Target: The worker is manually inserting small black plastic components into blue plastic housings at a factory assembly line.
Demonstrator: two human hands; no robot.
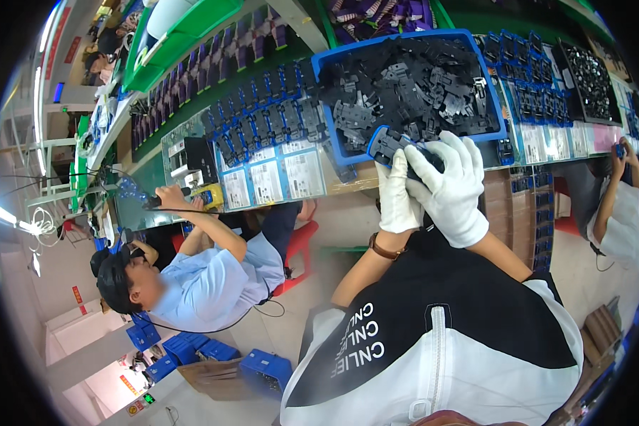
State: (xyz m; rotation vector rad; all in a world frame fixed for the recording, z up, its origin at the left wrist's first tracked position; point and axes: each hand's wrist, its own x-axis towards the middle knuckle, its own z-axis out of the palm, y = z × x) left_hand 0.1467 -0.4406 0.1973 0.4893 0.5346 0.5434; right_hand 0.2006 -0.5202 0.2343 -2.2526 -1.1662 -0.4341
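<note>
Both my hands wear white gloves and meet at the front edge of the bench. My left hand [397, 197] is closed around the underside of a blue-and-dark-grey toy car chassis [388, 144]. From the right, my right hand [453, 183] grips the same piece, its fingers bent over the near end and hiding part of it. Just beyond lies a blue bin [325, 106] heaped with loose black plastic parts [405, 85], and the chassis overlaps its front rim.
Rows of blue-and-grey chassis [270, 124] stand left of the bin; more blue pieces [536, 99] lie right, beside a black tray [591, 82] of small parts. A co-worker [206, 273] at left holds a tool. Another person's hands [625, 163] are at far right.
</note>
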